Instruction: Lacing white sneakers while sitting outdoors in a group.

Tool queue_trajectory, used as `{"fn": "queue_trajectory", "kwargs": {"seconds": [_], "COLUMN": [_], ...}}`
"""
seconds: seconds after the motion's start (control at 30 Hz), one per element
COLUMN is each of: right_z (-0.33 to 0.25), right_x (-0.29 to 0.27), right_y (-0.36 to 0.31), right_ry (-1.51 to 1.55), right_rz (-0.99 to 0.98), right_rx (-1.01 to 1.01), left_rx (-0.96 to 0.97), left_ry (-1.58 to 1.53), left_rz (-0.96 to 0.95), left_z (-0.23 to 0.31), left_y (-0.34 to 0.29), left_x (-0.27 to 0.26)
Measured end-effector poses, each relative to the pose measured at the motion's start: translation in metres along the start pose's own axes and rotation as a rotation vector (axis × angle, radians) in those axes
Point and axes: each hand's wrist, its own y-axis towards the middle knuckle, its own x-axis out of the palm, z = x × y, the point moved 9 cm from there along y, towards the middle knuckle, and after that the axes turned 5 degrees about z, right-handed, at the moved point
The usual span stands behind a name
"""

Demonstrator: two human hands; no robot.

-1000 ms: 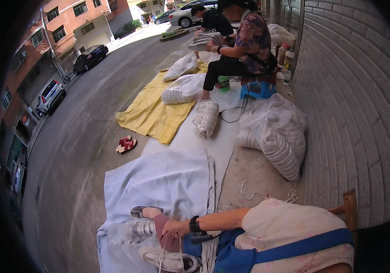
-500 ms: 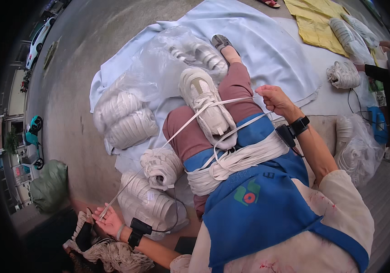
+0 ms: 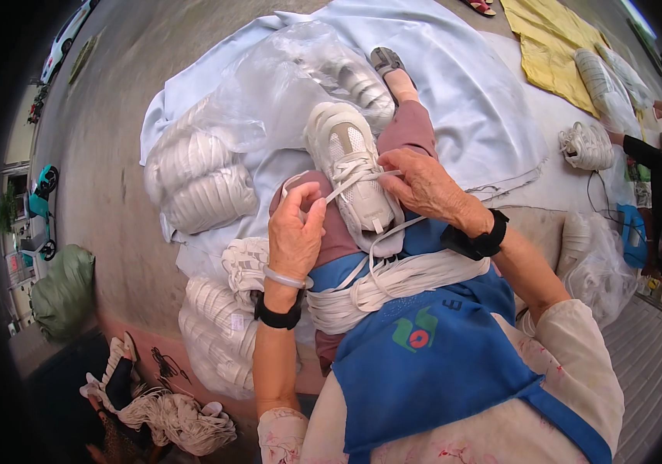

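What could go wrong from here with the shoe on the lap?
Slip: the left hand seems to have only a fingertip grip on the thin white lace, so it could slide out.
Tipping: the shoe rests on the lap, with the right hand at its laces too; uneven pulling might twist it.
Snag: the bundle of laces lies close by; a loose strand could catch.

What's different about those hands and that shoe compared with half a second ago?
The left hand came in from the far lower left, and the right hand moved leftward; both are now close to the shoe. The laces, earlier drawn out wide, are now held short. The shoe and the lace bundle stayed on the lap.
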Motion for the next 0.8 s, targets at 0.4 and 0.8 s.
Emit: {"fn": "queue_trajectory", "kwargs": {"seconds": [0.4,0.8], "right_z": [-0.027,-0.024], "right_x": [0.011,0.015], "right_y": [-0.011,-0.014], "right_ry": [-0.252,-0.235], "right_rz": [-0.011,0.003], "right_rx": [-0.128,-0.183], "left_rx": [0.553,0.659], "left_ry": [0.585,0.674], "left_rz": [0.11,0.178], "left_z": [0.038,0.045], "left_y": [0.02,0.02], "left_x": [0.045,0.047]}}
